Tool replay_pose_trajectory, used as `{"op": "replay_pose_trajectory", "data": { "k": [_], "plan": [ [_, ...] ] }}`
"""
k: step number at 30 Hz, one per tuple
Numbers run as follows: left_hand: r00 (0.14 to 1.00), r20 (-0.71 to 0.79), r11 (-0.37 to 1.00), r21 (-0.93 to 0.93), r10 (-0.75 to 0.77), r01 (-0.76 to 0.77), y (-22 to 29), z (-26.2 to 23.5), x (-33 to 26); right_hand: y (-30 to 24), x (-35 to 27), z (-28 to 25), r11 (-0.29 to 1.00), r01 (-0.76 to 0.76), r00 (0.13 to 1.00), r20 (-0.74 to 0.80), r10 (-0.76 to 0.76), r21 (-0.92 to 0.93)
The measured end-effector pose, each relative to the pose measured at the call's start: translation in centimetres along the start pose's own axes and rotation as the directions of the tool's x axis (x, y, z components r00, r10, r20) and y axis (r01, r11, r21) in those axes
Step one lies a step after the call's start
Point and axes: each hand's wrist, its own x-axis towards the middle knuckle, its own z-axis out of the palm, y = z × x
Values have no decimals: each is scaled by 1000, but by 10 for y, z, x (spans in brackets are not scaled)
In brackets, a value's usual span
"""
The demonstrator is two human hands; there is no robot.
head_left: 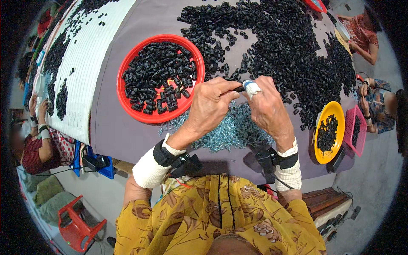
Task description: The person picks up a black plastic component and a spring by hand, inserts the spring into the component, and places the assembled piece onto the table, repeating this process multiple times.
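Observation:
My hands meet above a heap of small metallic springs (225, 129) on a grey-covered table. My left hand (209, 106) pinches a small black plastic piece (239, 89), which looks like a cord lock part, between thumb and fingertips. Close against it, my right hand (268, 108) is curled with its fingers closed round the other end; white and blue tape wraps one finger. The fingers hide most of the piece. Left of my hands stands a round red tray (123, 100) with many black plastic pieces (157, 63) in it.
A large spread of loose black parts (280, 38) covers the table's far and right side. At the right stand a yellow plate (319, 146) and a pink basket (362, 142), both with black parts. Other people work at left and right. A red stool (78, 225) stands lower left.

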Motion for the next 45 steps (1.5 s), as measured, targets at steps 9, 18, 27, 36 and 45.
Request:
{"op": "replay_pose_trajectory", "data": {
  "k": [9,18,27,36,45],
  "plan": [
    [999,46,994,109,-1,-4,-2,-3,1,4,-1,4,999,-4,996,84,7,-39],
    [878,204,754,-452,-433,477,-4,7,5,0,5,0,990,-76,991,101,89,-118],
    [809,338,577,-573,-481,582,-6,-1,1,8,4,18,994,-54,998,-46,50,-99],
    [817,345,550,-611,-462,569,-2,5,1,4,-3,14,988,-130,991,-48,126,-81],
    [804,361,517,-626,-472,585,-9,2,-3,9,-1,17,995,-85,993,-91,80,-43]
  ]
}}
